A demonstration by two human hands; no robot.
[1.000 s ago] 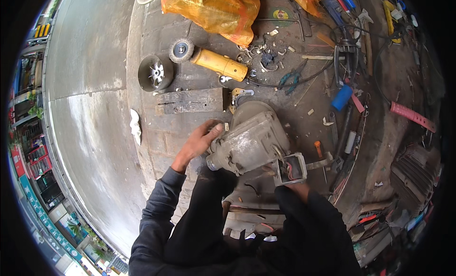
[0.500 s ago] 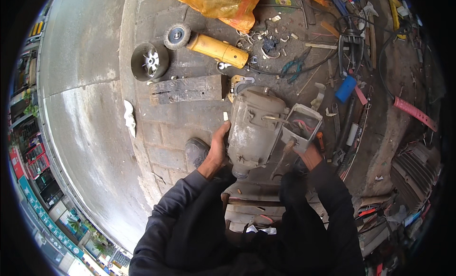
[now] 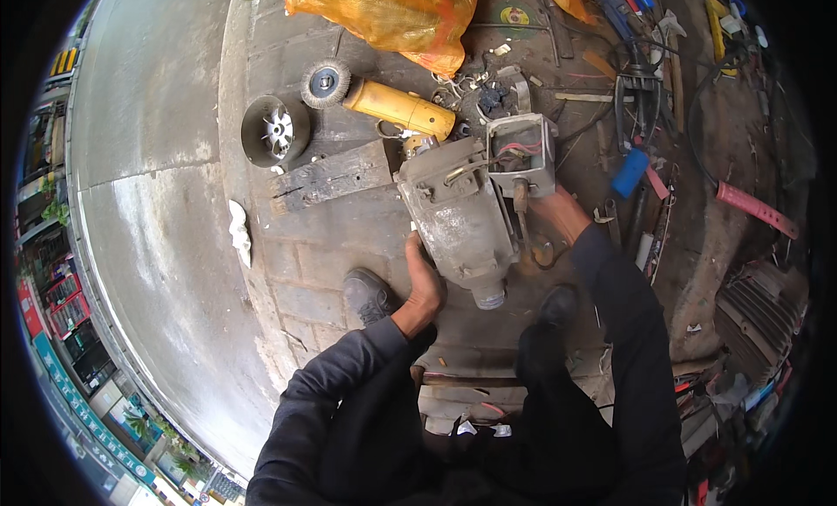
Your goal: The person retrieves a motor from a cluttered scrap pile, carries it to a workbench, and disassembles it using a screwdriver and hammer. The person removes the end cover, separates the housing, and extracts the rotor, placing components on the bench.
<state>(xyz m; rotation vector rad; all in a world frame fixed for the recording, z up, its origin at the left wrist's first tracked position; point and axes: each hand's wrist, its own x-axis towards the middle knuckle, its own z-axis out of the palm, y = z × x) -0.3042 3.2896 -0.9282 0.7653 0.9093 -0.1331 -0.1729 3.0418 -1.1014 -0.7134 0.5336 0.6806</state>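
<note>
A dusty grey electric motor (image 3: 458, 211) lies tilted in front of me, its round end pointing back toward my feet. An open terminal box (image 3: 523, 149) with reddish wires inside sticks out at its right, and a short cable hangs from the box. My left hand (image 3: 425, 279) grips the motor's lower left side, fingers along its edge. Under the terminal box, my right hand (image 3: 560, 213) takes hold of the motor's right side; its fingertips are hidden behind the box. A weathered wooden block (image 3: 331, 176) lies beside the motor's far left end.
Beyond the motor lie a yellow angle grinder (image 3: 397, 107) with a wire wheel and a metal cylinder (image 3: 275, 131) holding a fan. An orange sack (image 3: 384, 18) is at the far side. On the right are a gear puller (image 3: 639, 96), a blue cylinder (image 3: 629, 173) and a finned housing (image 3: 760, 312).
Both hands have moved away from me with the motor, which has turned so its far end points more left. The wooden block has been pushed askew, its right end swinging away.
</note>
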